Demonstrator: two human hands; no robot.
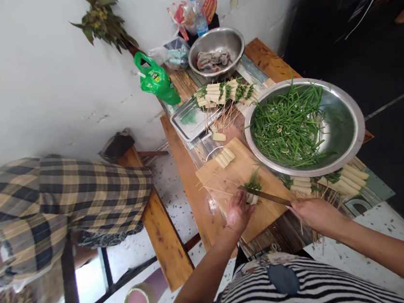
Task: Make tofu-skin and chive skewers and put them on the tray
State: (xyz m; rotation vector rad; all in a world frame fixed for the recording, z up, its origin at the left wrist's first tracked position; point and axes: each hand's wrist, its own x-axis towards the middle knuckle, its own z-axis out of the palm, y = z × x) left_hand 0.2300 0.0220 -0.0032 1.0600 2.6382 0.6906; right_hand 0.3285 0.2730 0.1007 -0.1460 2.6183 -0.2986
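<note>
My right hand (313,211) grips the handle of a long knife (267,196), its blade pointing left across the wooden cutting board (205,176). My left hand (238,211) is closed on a small group of pale rolls (253,198) with green chives sticking out at the far end; the knife lies over them, close to my fingertips. Whether the blade has cut in is hard to see. Farther up the board lie several plain pale rolls (225,157). Thin wooden skewers (216,188) stick out past the board's left edge.
Right of the board stands a large steel bowl (343,128) of cut chives (288,127). Skewered rolls (226,92) sit on a metal tray (187,121); others (351,180) lie at right. Behind are a steel basin (235,40) and a green bag (157,81). A person in plaid (92,183) is at left.
</note>
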